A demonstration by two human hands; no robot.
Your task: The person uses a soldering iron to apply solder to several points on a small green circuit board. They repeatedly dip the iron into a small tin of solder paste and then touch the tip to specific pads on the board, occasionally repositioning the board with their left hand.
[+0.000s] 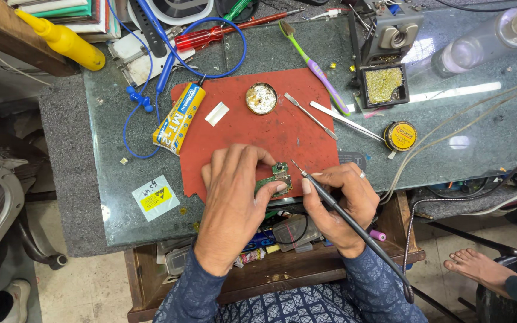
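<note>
1. Just beyond my left hand (234,191) a small round tin (261,98) sits open on the red mat (306,128), holding a pale, shiny paste. Up and to the right of my right hand (339,200), a black square holder (383,85) is packed with yellowish brass wool. A smaller round yellow tin (400,136) lies closed just beyond that hand.
2. Below both hands, an open wooden drawer (270,272) holds a jumble of small parts; my wrists cover most of it and I cannot sort the items out.
3. My left hand is closed around a small green circuit board (277,178), pinning it at the mat's near edge; my fingers hide much of the board, so its outline is hard to make out.
4. My right hand grips a slim dark soldering iron (330,200) like a pen. Its long axis runs diagonally, with the tip pointing up-left at the board's right edge and the cord trailing down-right past my sleeve.
5. Whether the tip actually touches the board I cannot tell.
6. A yellow glue tube (179,118) lies beyond and left of my left hand.
</note>
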